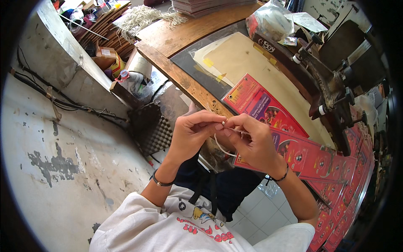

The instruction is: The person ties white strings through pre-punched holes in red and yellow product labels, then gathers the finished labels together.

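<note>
My left hand [191, 136] and my right hand [254, 140] meet in front of my body, near the table's edge. Both pinch a thin white cord [219, 146] between thumb and forefinger. One length of it hangs in a curve below the fingertips, and a small pale bit, perhaps a knot, shows where they meet. Beyond my right hand lies a red printed sheet [289, 122] with metal eyelets in its corners. Another red sheet [304, 157] in a clear cover lies partly behind my right wrist.
More red sheets [331, 218] spread at lower right. The wooden table [184, 38] carries beige card [243, 54], a bundle of white cords [145, 21] and a plastic bag [270, 21]. A dark metal clamp-like frame [325, 88] stands right; a peeling wall [63, 134] rises left.
</note>
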The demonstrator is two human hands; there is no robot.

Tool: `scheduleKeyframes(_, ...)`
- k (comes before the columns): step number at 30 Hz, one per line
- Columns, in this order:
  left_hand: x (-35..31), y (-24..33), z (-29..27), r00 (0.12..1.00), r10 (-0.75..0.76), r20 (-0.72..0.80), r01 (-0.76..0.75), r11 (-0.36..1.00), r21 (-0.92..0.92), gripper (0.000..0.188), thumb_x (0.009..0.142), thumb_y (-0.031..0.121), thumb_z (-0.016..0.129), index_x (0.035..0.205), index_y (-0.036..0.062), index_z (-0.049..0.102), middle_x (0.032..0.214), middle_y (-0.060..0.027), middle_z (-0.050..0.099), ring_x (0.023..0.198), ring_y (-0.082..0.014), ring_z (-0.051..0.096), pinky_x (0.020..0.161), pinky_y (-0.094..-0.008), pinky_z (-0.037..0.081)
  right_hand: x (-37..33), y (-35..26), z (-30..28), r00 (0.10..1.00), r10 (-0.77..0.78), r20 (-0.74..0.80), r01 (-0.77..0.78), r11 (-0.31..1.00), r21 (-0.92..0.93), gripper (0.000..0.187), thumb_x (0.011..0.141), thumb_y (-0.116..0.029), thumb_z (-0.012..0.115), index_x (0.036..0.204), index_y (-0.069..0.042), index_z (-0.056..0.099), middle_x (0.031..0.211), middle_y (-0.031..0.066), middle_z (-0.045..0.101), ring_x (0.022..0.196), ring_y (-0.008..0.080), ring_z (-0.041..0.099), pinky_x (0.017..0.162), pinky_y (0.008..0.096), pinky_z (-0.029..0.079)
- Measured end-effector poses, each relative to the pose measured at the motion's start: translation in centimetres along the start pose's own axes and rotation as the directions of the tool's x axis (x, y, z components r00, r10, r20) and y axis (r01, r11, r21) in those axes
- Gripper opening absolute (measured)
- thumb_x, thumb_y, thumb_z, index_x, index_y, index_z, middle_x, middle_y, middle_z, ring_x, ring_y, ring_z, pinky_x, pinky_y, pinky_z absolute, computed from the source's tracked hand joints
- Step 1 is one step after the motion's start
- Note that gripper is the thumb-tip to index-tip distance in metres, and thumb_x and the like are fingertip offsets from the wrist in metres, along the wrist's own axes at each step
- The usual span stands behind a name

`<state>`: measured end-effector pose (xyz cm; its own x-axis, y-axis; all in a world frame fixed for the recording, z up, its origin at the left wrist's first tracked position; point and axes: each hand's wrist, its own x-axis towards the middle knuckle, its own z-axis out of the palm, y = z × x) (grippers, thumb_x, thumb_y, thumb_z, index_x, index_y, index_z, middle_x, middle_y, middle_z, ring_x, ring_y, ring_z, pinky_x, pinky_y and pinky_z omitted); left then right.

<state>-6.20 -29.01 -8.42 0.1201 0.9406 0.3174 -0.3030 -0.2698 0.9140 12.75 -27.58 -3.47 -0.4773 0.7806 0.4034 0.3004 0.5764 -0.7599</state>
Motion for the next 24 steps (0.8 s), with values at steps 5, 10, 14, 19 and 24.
scheduleKeyframes(5,0.1,-0.4,-0.1,0.989,-0.134,-0.054,0.131,0.989,-0.064,0.016,0.089,-0.007,0.066,0.104,-0.0051,0.070,0.097,-0.0091,0.070,0.091,-0.0136,0.068,0.082,-0.0251,0.056,0.0,0.0,0.2,0.995,0.082,0.061,-0.084,0.996,0.025,0.016,0.092,-0.011,0.068,0.102,0.000,0.063,0.090,0.0130,0.069,0.074,0.0223,0.069,0.064,0.0321,0.055)
scheduleKeyframes(10,0.1,-0.9,0.0,0.976,-0.204,-0.072,0.193,0.972,-0.133,0.016,0.090,-0.003,0.067,0.106,-0.0032,0.069,0.096,-0.0081,0.071,0.087,-0.0127,0.069,0.080,-0.0251,0.056,-0.2,0.4,0.5,0.993,0.102,0.062,-0.104,0.994,0.020,0.021,0.092,-0.012,0.067,0.108,0.000,0.058,0.089,0.0149,0.070,0.079,0.0265,0.072,0.068,0.0333,0.057)
scheduleKeyframes(14,0.2,-0.8,-0.1,0.971,-0.230,-0.072,0.211,0.956,-0.204,0.018,0.090,-0.002,0.067,0.108,-0.0027,0.068,0.095,-0.0088,0.071,0.086,-0.0136,0.069,0.079,-0.0262,0.057,-0.2,0.5,0.6,0.992,0.103,0.075,-0.102,0.995,-0.019,0.024,0.093,-0.011,0.066,0.113,-0.002,0.056,0.089,0.0153,0.071,0.080,0.0284,0.073,0.068,0.0336,0.057)
scheduleKeyframes(19,0.1,-1.3,0.0,0.981,-0.108,-0.160,0.078,0.980,-0.182,0.016,0.089,-0.005,0.067,0.104,-0.0019,0.068,0.092,-0.0098,0.072,0.086,-0.0149,0.070,0.079,-0.0276,0.057,-0.1,0.1,0.4,0.990,0.117,0.084,-0.112,0.992,-0.059,0.025,0.093,-0.011,0.065,0.116,-0.004,0.056,0.090,0.0150,0.072,0.079,0.0273,0.073,0.066,0.0341,0.056)
scheduleKeyframes(24,0.3,-1.7,0.1,0.977,-0.072,-0.199,0.035,0.982,-0.184,0.016,0.087,-0.007,0.068,0.102,-0.0012,0.068,0.090,-0.0108,0.072,0.084,-0.0163,0.071,0.078,-0.0285,0.058,0.1,0.0,0.3,0.989,0.111,0.098,-0.104,0.992,-0.068,0.025,0.094,-0.010,0.065,0.117,-0.005,0.057,0.093,0.0141,0.072,0.075,0.0253,0.072,0.063,0.0342,0.054)
